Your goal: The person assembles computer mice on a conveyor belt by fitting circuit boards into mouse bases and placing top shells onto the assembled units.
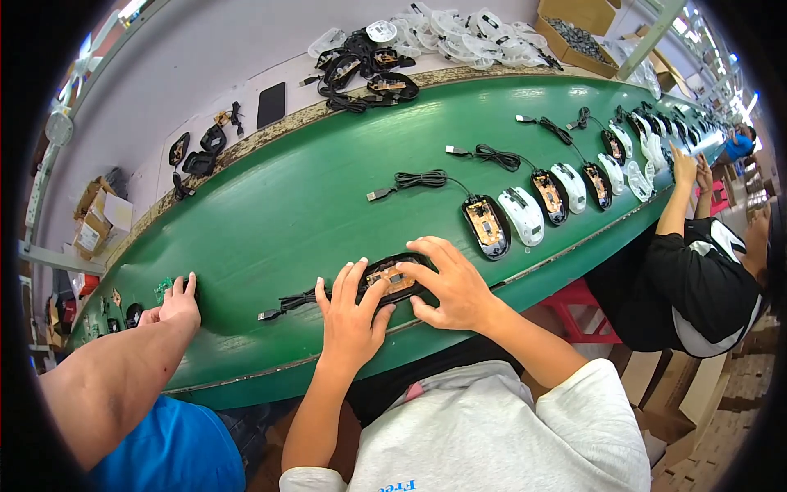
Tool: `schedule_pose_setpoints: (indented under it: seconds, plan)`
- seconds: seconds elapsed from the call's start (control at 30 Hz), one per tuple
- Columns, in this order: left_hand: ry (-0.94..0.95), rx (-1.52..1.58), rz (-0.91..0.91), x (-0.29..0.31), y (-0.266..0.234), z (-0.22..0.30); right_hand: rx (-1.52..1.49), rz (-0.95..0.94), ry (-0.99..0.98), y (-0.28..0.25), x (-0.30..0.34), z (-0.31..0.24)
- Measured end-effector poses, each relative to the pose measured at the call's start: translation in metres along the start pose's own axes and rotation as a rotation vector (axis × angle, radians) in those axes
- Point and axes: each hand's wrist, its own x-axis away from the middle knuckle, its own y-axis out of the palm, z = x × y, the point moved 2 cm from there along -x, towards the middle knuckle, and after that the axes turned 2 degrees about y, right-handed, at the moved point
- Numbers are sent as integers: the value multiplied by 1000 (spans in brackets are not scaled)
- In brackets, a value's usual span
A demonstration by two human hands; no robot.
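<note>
A: Where are your hands right now?

B: Both are on the open mouse base (393,279), the black shell with its circuit board showing, at the near edge of the green belt (270,205). Your left hand (351,316) rests against its left end, fingers spread and only lightly curled, fingertips touching the rim. Your right hand (451,287) arches over its right side, fingers bent down around it and thumb tucked under the near edge.

A: And its cable?

B: The black cable (291,303) runs left from the base and ends in a plug lying flat on the belt, just beside your left hand.

A: What else is near you?

B: Further right, a row of more mouse bases (485,225) and white top shells (523,215) curves away along the belt, each with a coiled cable. On your left, another person's hand (176,305) presses on the belt edge. On your right, a person in a black top (697,287) reaches onto the belt.
</note>
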Motion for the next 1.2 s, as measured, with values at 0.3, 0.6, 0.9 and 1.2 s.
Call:
schedule_pose_setpoints:
  seconds: [0.3, 0.6, 0.9, 1.2]
  plan:
    - [-19, -134, -3, -12, 1, -4, 12, -39, 65, 17, 10, 0]
    - [-93, 64, 97, -2, -5, -9, 249, 96, 315, 37, 16, -42]
    - [-85, 32, -35, 2, 2, -12, 279, 234, 299, 33, 14, -62]
    - [-64, 79, -22, 2, 1, -12, -319, 236, 282, 9, 49, -29]
